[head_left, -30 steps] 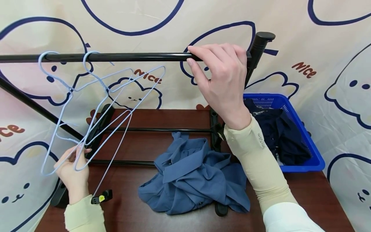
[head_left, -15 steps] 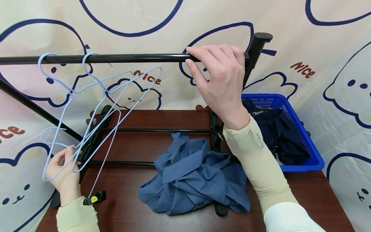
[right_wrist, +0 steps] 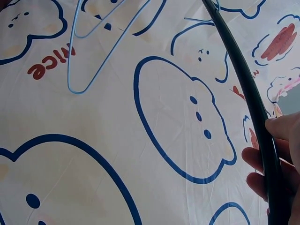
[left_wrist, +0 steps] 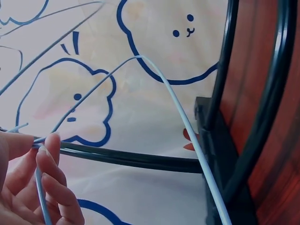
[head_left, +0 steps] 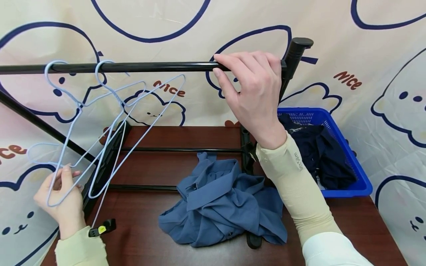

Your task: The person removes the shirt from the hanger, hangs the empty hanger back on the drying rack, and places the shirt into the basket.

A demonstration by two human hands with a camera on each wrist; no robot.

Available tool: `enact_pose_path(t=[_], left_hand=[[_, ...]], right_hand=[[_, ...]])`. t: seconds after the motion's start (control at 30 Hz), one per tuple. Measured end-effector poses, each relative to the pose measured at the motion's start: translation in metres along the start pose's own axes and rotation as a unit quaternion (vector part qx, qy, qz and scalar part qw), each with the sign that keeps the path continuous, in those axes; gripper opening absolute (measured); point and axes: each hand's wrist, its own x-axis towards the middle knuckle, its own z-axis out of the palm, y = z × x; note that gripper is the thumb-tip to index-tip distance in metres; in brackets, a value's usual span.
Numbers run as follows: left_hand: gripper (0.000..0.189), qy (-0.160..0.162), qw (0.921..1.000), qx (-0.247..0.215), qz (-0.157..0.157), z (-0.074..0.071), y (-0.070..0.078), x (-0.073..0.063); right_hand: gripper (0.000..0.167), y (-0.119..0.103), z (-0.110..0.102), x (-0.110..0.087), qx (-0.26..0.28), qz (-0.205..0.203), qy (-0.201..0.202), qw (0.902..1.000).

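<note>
My left hand (head_left: 64,203) pinches a light blue wire clothes hanger (left_wrist: 185,123) near its neck, between thumb and fingertips. The hook of this hanger points left, and its frame slants back toward my wrist. Two more hangers dangle from the black rail (head_left: 159,67): one hanger (head_left: 47,75) at the far left and another hanger (head_left: 97,75) just right of it, their frames overlapping my left hand in the head view. Near the rail's right end, my right hand (head_left: 254,92) grips it, thumb on one side and fingers round the other, as the right wrist view shows.
A crumpled blue shirt (head_left: 213,199) lies on the brown table (head_left: 143,236). At the right, a blue basket (head_left: 364,188) holds dark clothes (head_left: 319,151). The rack's corner post (head_left: 296,55) rises beside my right hand, and low crossbars (head_left: 179,149) run above the table.
My left hand has moved left and slightly down with its hanger, drawing it away from the two hanging ones. My right hand stays on the rail.
</note>
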Motion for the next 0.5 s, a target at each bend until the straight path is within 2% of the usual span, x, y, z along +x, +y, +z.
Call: enact_pose_path(t=[0.07,0.13,0.27,0.4,0.5], left_hand=[[0.016,0.005,0.9991,0.041,0.012,0.001,0.005,-0.001],[0.016,0.01,0.9955,0.091,0.026,0.002,0.009,-0.002],[0.018,0.006,0.9863,0.152,0.063,0.004,0.013,-0.003],[0.021,-0.006,0.989,0.131,0.068,0.004,0.017,-0.002],[0.019,-0.002,0.992,0.119,0.042,0.004,0.021,-0.002]], right_hand=[[0.034,0.0,0.0,0.0,0.001,0.001,0.0,1.0],[0.035,0.0,0.001,-0.001,0.001,0.002,-0.001,1.0],[0.034,0.0,0.0,0.0,0.0,0.002,-0.003,1.0],[0.034,-0.001,0.0,0.0,-0.001,0.002,-0.004,1.0],[0.034,0.0,-0.001,0.0,0.0,0.003,-0.004,1.0]])
